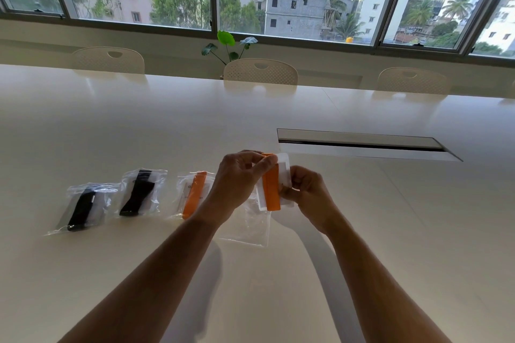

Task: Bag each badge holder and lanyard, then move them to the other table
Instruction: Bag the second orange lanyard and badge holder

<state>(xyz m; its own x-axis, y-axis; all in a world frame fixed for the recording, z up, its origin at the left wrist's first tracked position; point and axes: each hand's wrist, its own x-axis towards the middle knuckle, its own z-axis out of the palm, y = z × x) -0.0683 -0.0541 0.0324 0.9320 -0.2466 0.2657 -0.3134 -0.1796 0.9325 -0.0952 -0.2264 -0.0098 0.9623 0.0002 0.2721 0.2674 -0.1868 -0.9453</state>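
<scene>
We hold a folded orange lanyard (271, 189) against a badge holder (284, 164) above the glossy cream table (139, 125): our left hand (239, 178) pinches the top, our right hand (303, 192) grips the side. Below lies an empty bag (250, 228); left, three filled bags (139, 192). Beyond stand chairs (260, 71) and windows (301, 8).

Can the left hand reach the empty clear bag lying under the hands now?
Probably not yet: the left hand pinches the orange lanyard against the badge holder. The empty bag lies uncovered just below.
</scene>
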